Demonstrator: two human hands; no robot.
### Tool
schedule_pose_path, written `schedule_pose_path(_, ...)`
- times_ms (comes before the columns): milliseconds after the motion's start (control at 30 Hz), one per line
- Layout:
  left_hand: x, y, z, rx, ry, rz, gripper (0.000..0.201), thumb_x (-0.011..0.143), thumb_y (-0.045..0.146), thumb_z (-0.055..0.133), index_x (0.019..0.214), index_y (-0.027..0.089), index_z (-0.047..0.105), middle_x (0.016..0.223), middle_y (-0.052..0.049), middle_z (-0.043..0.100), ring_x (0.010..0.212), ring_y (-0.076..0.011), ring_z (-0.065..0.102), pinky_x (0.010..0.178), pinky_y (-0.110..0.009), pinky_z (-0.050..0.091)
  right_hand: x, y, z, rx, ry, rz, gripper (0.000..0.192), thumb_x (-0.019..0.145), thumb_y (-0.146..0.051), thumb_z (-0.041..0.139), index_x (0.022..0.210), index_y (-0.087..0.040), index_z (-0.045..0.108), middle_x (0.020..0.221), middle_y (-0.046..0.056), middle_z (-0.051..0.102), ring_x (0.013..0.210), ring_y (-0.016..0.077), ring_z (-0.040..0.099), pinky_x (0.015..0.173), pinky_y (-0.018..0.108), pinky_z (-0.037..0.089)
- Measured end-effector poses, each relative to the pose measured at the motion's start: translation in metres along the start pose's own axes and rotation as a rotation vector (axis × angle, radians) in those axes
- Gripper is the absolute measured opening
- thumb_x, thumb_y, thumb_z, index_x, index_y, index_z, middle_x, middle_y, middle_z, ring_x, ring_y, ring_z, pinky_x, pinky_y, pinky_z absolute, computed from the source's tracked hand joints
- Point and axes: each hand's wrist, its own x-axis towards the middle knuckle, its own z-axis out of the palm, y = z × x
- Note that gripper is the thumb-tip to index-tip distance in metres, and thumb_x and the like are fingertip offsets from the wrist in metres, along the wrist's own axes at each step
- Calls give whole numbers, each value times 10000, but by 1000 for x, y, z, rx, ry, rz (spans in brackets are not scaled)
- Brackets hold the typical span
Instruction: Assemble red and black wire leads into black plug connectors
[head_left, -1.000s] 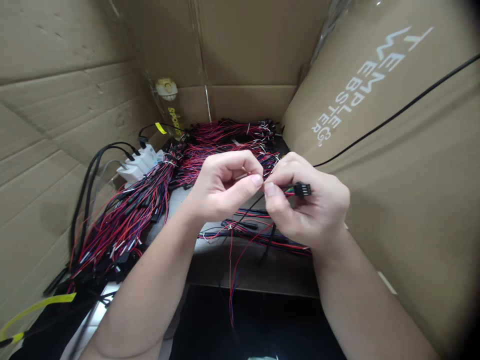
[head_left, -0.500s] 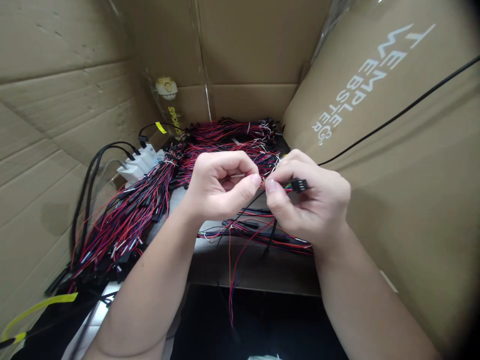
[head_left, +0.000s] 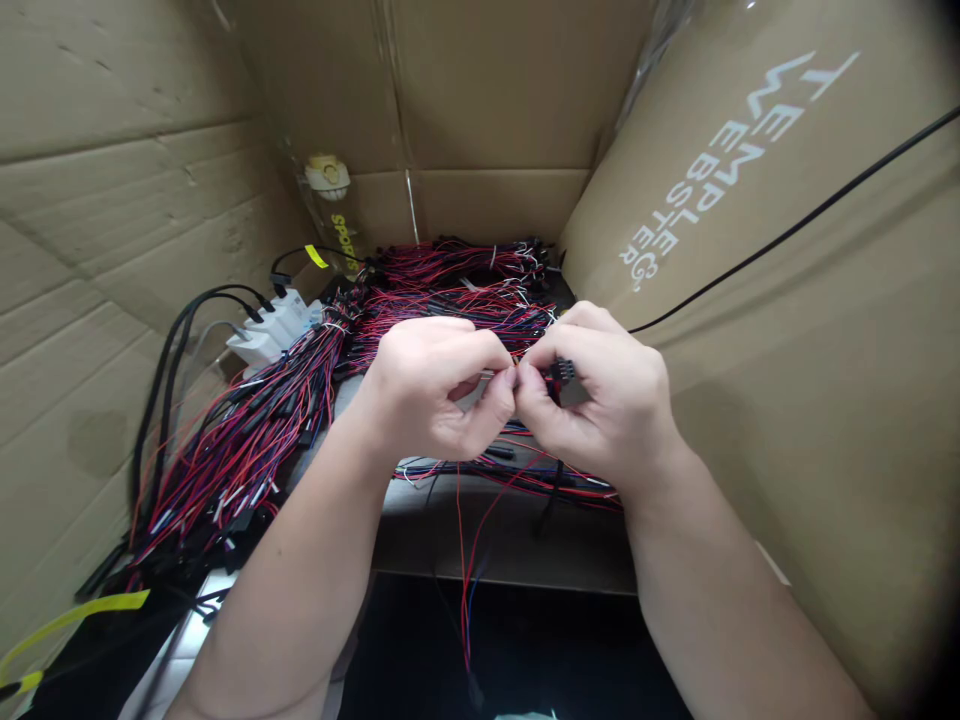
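Note:
My left hand [head_left: 442, 395] is closed in a pinch, with a thin wire between thumb and forefinger; a pale end of it shows inside the curled fingers. Right beside it, my right hand [head_left: 600, 400] pinches wires that lead to a small black connector [head_left: 563, 371] at its palm. The fingertips of both hands meet, or nearly so, and hide the spot where the wires come together. Below and behind the hands, a loose row of red, blue and black wires [head_left: 577, 488] lies on the cardboard surface, with a few red and blue wires [head_left: 466, 590] hanging over its front edge.
Large bundles of red and black wires [head_left: 450, 265] lie at the back, and another bundle [head_left: 247, 440] runs along the left. White plug adapters [head_left: 274, 328] with black cables stand beside it. Cardboard walls [head_left: 495, 90] enclose the space. A black cable [head_left: 795, 225] crosses the right wall.
My hands have drawn together until the fingertips about touch. The right hand has shifted left with the connector, which is now more covered by the fingers.

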Motion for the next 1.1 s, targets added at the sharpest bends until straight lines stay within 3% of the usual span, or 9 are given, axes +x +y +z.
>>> schedule_pose_path(167, 0, 2, -4, -80, -44, 1, 140, 798, 140, 611, 684, 203, 559, 503, 50, 402, 472, -99, 356, 487, -276, 310, -1, 1, 0, 36, -53, -9, 144, 877, -128, 602, 773, -214, 552, 682, 16, 581, 690, 206, 528, 627, 350, 430)
schedule_pose_path(367, -1, -5, -5, -214, -104, -207, 143, 793, 131, 611, 656, 164, 584, 506, 48, 459, 430, -53, 328, 420, -217, 247, -2, -1, 1, 132, -58, -4, 148, 853, -93, 586, 767, -206, 544, 702, 7, 555, 681, 186, 514, 630, 332, 427)
schedule_pose_path(633, 3, -11, -2, -400, -155, -270, 224, 846, 167, 639, 628, 143, 594, 479, 58, 401, 419, -40, 300, 406, -194, 232, -2, -1, 2, 201, -42, 9, 145, 832, -83, 602, 772, -207, 556, 716, -2, 569, 664, 173, 520, 638, 326, 428)
schedule_pose_path(833, 1, -13, -2, -395, -189, -297, 243, 863, 225, 687, 644, 152, 607, 493, 51, 434, 436, -53, 337, 419, -212, 256, -4, 3, 2, 157, -81, -1, 127, 837, -120, 590, 755, -208, 547, 686, 4, 545, 663, 184, 516, 648, 336, 439)
schedule_pose_path(1100, -4, -22, 4, -264, -155, -358, 294, 892, 317, 698, 653, 178, 595, 534, 12, 515, 491, -87, 398, 443, -247, 289, -7, 0, 14, 84, -7, 146, 137, 863, -180, 584, 742, -216, 530, 669, 7, 549, 655, 186, 521, 638, 328, 443)
